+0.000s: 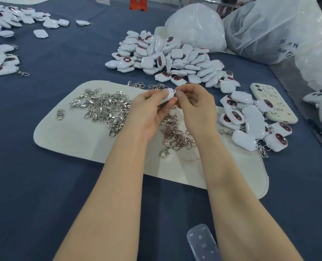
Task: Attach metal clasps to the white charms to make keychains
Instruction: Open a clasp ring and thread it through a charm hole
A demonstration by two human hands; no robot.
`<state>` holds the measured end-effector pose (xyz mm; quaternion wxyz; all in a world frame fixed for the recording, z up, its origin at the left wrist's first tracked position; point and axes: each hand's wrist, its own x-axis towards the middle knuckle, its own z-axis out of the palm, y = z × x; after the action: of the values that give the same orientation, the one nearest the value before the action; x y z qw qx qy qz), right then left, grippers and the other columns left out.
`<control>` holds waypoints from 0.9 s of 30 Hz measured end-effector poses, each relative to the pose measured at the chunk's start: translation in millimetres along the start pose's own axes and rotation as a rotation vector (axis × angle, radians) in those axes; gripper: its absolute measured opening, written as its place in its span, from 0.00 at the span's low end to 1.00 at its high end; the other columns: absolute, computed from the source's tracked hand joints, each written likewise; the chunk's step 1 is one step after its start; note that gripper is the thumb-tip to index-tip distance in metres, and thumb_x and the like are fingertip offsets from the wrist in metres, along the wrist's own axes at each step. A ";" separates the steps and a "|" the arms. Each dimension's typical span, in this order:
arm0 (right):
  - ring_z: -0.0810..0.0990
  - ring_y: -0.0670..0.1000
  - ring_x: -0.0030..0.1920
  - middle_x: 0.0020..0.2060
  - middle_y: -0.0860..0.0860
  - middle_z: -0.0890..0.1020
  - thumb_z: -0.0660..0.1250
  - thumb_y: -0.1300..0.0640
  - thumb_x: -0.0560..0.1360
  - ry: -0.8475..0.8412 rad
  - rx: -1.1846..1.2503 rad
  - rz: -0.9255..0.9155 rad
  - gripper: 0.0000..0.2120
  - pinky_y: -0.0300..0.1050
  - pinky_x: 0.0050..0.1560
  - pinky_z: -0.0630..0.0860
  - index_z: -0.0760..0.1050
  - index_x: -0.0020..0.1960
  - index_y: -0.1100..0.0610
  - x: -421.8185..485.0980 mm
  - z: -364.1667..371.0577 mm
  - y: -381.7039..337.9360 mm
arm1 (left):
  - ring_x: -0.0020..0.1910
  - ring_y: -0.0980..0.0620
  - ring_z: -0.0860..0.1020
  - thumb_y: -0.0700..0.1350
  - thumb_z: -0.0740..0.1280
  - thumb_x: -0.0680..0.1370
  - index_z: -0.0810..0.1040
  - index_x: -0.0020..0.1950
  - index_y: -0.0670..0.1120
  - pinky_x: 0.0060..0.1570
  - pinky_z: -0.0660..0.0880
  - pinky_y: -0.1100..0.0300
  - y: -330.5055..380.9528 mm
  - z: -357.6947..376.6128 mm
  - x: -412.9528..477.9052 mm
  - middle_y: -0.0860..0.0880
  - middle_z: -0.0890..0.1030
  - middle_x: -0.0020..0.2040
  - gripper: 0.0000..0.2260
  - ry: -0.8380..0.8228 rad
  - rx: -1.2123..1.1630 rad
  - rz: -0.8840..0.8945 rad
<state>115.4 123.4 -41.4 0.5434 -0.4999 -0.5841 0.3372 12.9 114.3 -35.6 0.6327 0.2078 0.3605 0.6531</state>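
Observation:
My left hand (147,108) grips a white charm (168,96) above the cream mat (77,136). At the charm's top end, my right hand (194,104) pinches a small metal clasp ring (177,89); most of the clasp is hidden by the fingers. A heap of loose silver clasps (103,108) lies on the mat left of my hands, and a smaller bunch of clasps (179,139) lies under my wrists. A large pile of white charms (167,57) sits beyond the mat. Charms with clasps fitted (250,123) lie to the right.
A phone in a cream case (273,102) lies at the right beside the charms with clasps. Clear plastic bags (198,27) stand at the back right. More charms (3,61) lie at the far left on the blue cloth. A translucent plastic piece (201,242) lies near the front edge.

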 end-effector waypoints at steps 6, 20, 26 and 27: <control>0.78 0.36 0.36 0.35 0.41 0.79 0.66 0.63 0.76 0.016 -0.170 -0.117 0.04 0.30 0.45 0.74 0.79 0.47 0.57 0.4 0.2 3.0 | 0.30 0.53 0.81 0.33 0.65 0.77 0.74 0.46 0.38 0.30 0.76 0.69 2.1 -5.4 0.1 0.43 0.79 0.38 0.02 0.034 -0.078 -0.009; 0.78 0.49 0.42 0.38 0.49 0.80 0.64 0.62 0.77 -0.119 -0.468 -0.140 0.06 0.38 0.47 0.72 0.80 0.48 0.60 -0.3 -4.6 4.0 | 0.50 0.48 0.80 0.37 0.64 0.77 0.73 0.49 0.60 0.50 0.80 0.53 -2.2 -6.7 -0.2 0.56 0.76 0.48 0.16 0.004 0.784 0.469; 0.79 0.46 0.47 0.43 0.46 0.80 0.66 0.63 0.75 -0.087 -0.209 -0.030 0.06 0.38 0.52 0.75 0.78 0.51 0.56 0.4 1.1 4.7 | 0.37 0.51 0.79 0.36 0.63 0.79 0.73 0.54 0.44 0.35 0.77 0.66 -4.6 -3.0 3.9 0.42 0.76 0.52 0.07 0.100 0.263 0.208; 0.79 0.47 0.46 0.42 0.46 0.80 0.66 0.63 0.75 -0.069 -0.169 -0.024 0.05 0.40 0.52 0.75 0.77 0.49 0.56 0.6 2.0 4.0 | 0.34 0.52 0.80 0.35 0.64 0.79 0.73 0.53 0.43 0.35 0.77 0.67 -3.7 -3.5 4.4 0.42 0.76 0.48 0.05 0.102 0.147 0.142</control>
<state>114.4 125.4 -45.3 0.4827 -0.5249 -0.6350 0.2971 12.3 117.6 -41.5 0.5488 0.2450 0.4234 0.6779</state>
